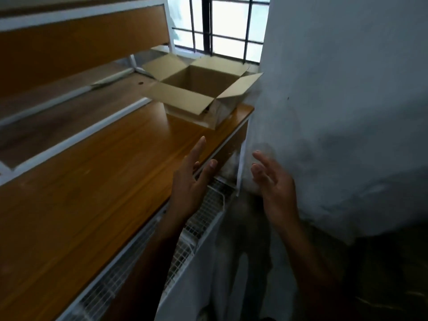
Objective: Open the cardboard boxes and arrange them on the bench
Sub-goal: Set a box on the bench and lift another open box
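Note:
An open cardboard box (199,89) stands at the far end of the wooden bench (92,181), its flaps spread outward, close to the wall. Its inside looks empty. My left hand (192,179) hovers over the bench's front edge with straight fingers, holding nothing. My right hand (273,179) floats beside it near the wall, fingers loosely spread, also holding nothing. Both hands are a short way in front of the box and apart from it.
A grey wall (335,112) rises at the right, right beside the bench end. A barred window (220,26) is behind the box. A second wooden bench (69,49) with a white frame sits behind. White wire mesh (201,218) runs under the bench's front edge.

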`<move>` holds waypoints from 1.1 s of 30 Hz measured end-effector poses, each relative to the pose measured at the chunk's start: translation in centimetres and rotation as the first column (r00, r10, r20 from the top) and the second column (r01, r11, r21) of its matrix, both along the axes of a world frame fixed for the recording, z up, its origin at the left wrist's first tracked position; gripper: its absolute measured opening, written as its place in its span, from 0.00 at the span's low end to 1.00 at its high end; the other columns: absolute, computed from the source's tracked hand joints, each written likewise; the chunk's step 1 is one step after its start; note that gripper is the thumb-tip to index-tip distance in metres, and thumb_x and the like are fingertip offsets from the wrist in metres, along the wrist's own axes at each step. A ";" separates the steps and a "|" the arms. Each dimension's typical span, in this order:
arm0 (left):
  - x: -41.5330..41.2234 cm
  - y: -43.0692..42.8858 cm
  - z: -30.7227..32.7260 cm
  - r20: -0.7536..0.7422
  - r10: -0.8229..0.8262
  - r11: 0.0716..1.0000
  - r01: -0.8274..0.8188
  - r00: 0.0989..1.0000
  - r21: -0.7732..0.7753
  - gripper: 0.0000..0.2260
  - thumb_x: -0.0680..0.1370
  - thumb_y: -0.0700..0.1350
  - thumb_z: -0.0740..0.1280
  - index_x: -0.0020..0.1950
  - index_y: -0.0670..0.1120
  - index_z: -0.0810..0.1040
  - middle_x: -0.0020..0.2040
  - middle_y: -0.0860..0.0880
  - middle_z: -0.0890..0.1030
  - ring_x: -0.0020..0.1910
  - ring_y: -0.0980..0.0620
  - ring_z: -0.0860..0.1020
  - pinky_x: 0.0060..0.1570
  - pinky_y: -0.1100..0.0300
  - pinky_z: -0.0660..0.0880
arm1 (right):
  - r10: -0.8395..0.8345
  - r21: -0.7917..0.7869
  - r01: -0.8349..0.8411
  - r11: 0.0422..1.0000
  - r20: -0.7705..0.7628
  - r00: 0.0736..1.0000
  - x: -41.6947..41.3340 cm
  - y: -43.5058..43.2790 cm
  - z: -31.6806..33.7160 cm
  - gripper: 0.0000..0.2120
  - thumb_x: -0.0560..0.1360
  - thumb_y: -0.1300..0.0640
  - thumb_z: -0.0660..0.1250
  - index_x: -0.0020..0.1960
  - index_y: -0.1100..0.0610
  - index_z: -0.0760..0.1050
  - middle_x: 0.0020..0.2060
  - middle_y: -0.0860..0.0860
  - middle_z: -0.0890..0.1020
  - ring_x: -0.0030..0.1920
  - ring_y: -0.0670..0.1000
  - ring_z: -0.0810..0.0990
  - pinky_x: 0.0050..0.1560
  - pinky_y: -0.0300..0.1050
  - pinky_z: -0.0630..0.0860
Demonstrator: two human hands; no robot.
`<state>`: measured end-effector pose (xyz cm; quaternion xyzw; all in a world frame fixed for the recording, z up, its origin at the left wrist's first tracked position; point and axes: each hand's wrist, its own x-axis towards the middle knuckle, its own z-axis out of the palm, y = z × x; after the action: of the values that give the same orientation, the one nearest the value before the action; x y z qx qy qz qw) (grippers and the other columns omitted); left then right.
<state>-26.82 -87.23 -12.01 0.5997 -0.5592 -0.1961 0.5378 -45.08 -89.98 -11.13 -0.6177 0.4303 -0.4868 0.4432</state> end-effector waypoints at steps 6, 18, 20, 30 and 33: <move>0.4 -11.1 1.6 -0.031 0.090 0.996 -0.090 0.995 -0.013 0.27 0.75 0.71 0.58 0.73 0.68 0.62 0.74 0.59 0.68 0.70 0.57 0.70 0.67 0.46 0.71 | -0.009 -0.085 0.007 0.996 -0.029 1.000 -0.4 -12.1 2.1 0.29 0.70 0.31 0.58 0.65 0.44 0.73 0.61 0.41 0.77 0.59 0.44 0.79 0.56 0.38 0.77; -0.1 -30.3 5.2 -0.023 0.435 0.899 -0.436 0.900 -0.043 0.18 0.81 0.53 0.62 0.71 0.53 0.71 0.64 0.56 0.74 0.63 0.56 0.73 0.60 0.51 0.74 | 0.196 -0.202 -0.215 0.955 -0.109 0.974 -0.5 -35.6 4.3 0.16 0.80 0.52 0.64 0.65 0.56 0.77 0.68 0.53 0.76 0.60 0.40 0.76 0.51 0.24 0.73; 0.7 -33.0 5.8 -0.049 0.502 0.863 -0.504 0.863 -0.026 0.15 0.82 0.50 0.63 0.68 0.50 0.74 0.60 0.57 0.75 0.59 0.58 0.74 0.59 0.55 0.74 | 0.209 -0.194 -0.225 0.955 -0.099 0.973 0.2 -38.6 4.9 0.16 0.80 0.52 0.65 0.66 0.56 0.76 0.67 0.52 0.77 0.62 0.45 0.77 0.51 0.25 0.74; 8.1 -45.7 1.6 0.107 0.651 0.750 -0.658 0.752 0.061 0.13 0.80 0.52 0.65 0.62 0.50 0.78 0.63 0.50 0.77 0.64 0.51 0.74 0.61 0.55 0.73 | 0.170 -0.134 -0.220 0.966 -0.312 0.935 8.7 -55.0 4.9 0.17 0.80 0.48 0.65 0.65 0.53 0.78 0.61 0.51 0.81 0.59 0.47 0.80 0.46 0.30 0.71; 9.8 -47.2 -1.7 0.294 0.683 0.632 -0.743 0.669 0.220 0.20 0.80 0.51 0.66 0.71 0.48 0.72 0.75 0.44 0.66 0.78 0.45 0.59 0.74 0.47 0.61 | 0.200 0.016 -0.228 0.973 -0.544 0.815 11.5 -59.9 2.9 0.24 0.79 0.45 0.65 0.71 0.55 0.73 0.64 0.56 0.79 0.62 0.54 0.77 0.52 0.41 0.72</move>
<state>-17.04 -134.44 -13.70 0.8663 -0.2821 0.0008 0.4122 -33.56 -149.83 -8.26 -0.7853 0.4534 -0.2499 0.3396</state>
